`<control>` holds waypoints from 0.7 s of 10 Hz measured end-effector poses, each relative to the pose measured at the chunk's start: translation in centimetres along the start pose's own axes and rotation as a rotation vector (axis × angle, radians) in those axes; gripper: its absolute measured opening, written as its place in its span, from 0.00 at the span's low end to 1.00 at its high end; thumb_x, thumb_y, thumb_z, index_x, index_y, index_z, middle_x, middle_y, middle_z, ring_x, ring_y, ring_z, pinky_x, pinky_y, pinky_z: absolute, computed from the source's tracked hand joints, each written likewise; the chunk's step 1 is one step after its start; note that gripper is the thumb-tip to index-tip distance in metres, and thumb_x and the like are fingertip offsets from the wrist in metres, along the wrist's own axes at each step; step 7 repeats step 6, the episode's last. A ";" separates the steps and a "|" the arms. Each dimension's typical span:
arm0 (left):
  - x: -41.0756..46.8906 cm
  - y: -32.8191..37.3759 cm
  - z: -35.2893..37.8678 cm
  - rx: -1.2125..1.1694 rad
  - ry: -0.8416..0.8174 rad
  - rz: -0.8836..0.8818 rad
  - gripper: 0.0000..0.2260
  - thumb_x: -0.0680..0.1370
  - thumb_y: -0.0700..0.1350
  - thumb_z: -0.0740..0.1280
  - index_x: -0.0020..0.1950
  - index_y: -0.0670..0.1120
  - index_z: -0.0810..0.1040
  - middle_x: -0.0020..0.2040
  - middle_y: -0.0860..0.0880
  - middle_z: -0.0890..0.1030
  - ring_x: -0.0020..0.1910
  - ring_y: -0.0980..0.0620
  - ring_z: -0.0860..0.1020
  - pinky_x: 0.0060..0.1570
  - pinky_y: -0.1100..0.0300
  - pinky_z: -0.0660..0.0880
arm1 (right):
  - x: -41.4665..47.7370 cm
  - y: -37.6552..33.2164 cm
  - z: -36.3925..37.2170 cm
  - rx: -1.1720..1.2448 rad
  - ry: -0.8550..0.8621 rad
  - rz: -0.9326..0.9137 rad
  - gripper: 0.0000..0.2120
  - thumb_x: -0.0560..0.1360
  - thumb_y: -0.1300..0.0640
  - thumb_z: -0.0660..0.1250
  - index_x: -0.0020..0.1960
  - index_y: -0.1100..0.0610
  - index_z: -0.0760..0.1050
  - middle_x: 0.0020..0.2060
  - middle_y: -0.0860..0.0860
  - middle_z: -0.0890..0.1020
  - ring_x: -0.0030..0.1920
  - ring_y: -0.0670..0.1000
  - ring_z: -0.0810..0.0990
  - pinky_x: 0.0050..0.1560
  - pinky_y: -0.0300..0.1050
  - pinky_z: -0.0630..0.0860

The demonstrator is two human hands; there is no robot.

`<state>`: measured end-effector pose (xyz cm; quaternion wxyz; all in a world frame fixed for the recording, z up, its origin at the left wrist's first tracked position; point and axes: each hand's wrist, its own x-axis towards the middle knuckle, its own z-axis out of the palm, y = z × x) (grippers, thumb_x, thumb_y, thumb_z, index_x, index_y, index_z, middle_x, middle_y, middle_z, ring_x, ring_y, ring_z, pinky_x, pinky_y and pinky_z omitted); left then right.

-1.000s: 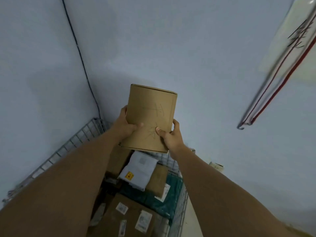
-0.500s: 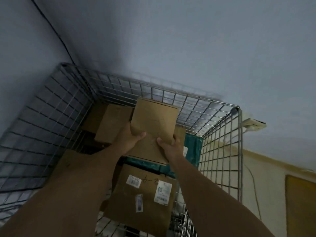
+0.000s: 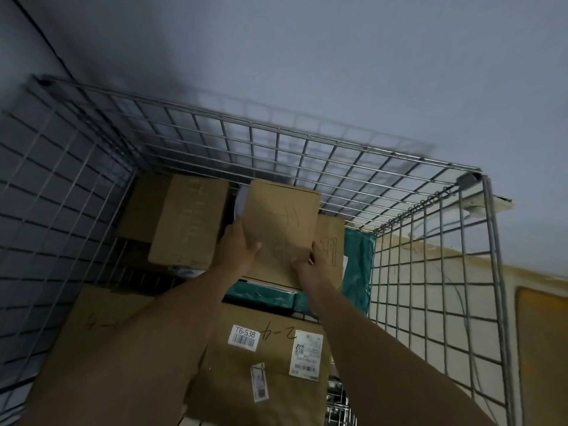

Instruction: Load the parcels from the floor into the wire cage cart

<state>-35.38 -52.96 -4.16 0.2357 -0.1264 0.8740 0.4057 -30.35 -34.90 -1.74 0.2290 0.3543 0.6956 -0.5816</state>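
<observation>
Gripping box [image 3: 281,229] by near edge: left hand [image 3: 239,251] at 8 o'clock, right hand [image 3: 312,267] at 5, fingers [image 3: 252,248] curled round sides. Long axis toward 12, above parcels [image 3: 270,358] inside cart [image 3: 468,179].

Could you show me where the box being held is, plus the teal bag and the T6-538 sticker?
held box [image 3: 281,222]: head view, middle of its upper face.
teal bag [image 3: 358,262]: head view, its right-hand part.
T6-538 sticker [image 3: 242,338]: head view, centre of the white label.

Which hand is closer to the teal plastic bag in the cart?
Right. The right hand grips the right edge of the small brown cardboard box, beside the teal plastic bag; the left hand grips its left edge, farther away.
</observation>
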 end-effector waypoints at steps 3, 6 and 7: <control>-1.3 0.3 0.4 0.224 0.130 0.027 0.31 0.83 0.45 0.65 0.83 0.46 0.54 0.81 0.42 0.57 0.75 0.39 0.67 0.68 0.41 0.73 | 1.0 -0.2 1.5 -0.196 -0.038 -0.037 0.35 0.80 0.44 0.65 0.83 0.45 0.53 0.71 0.50 0.75 0.63 0.55 0.77 0.62 0.51 0.76; -6.7 8.6 -4.1 0.643 0.081 0.183 0.24 0.87 0.51 0.52 0.82 0.46 0.58 0.85 0.46 0.47 0.83 0.43 0.44 0.80 0.49 0.47 | -5.4 -7.7 -6.1 -0.720 0.061 -0.322 0.29 0.86 0.45 0.52 0.84 0.53 0.53 0.82 0.52 0.58 0.81 0.56 0.57 0.80 0.54 0.54; -6.7 8.6 -4.1 0.643 0.081 0.183 0.24 0.87 0.51 0.52 0.82 0.46 0.58 0.85 0.46 0.47 0.83 0.43 0.44 0.80 0.49 0.47 | -5.4 -7.7 -6.1 -0.720 0.061 -0.322 0.29 0.86 0.45 0.52 0.84 0.53 0.53 0.82 0.52 0.58 0.81 0.56 0.57 0.80 0.54 0.54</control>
